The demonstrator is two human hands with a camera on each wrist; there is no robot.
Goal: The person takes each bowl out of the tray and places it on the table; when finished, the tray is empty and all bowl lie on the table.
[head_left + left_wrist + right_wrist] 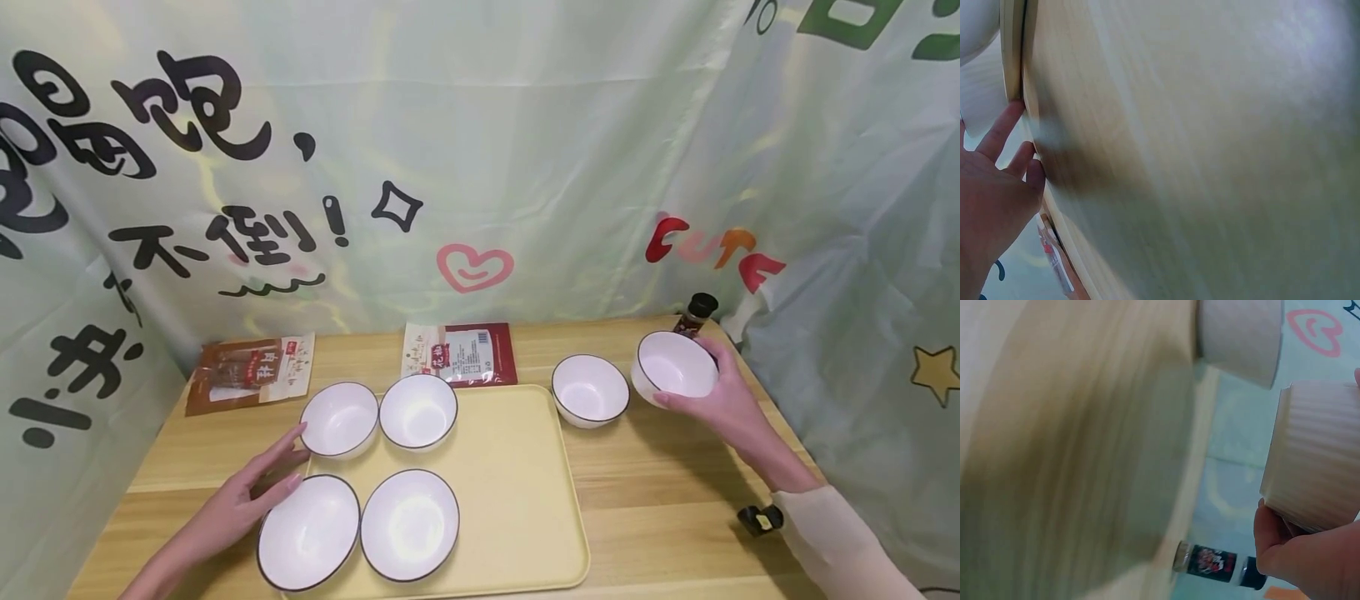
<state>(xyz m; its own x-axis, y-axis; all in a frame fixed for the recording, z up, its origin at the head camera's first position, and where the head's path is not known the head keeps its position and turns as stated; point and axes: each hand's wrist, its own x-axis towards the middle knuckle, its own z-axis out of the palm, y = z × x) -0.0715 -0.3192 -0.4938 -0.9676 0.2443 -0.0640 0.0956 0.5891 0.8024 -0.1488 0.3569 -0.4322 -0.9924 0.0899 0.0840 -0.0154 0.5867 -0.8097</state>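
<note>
My right hand (723,404) grips a white bowl (675,364) with a dark rim by its right side, thumb at the near side. In the right wrist view this bowl (1316,450) is raised off the wood, its ribbed outer wall showing. Another white bowl (591,389) stands just left of it, beside the tray. At the tray's left edge, my left hand (243,500) has its fingers loosely extended next to the rear-left bowl (340,420) and front-left bowl (309,533). The left wrist view shows a fingertip (1015,107) right at the tray's edge.
A yellow tray (517,483) bears several bowls in two rows on its left half. Behind it lie a brown packet (251,372) and a red-and-white packet (457,355). A black-capped bottle (697,312) stands behind the held bowl. A small black object (760,520) lies near the right sleeve.
</note>
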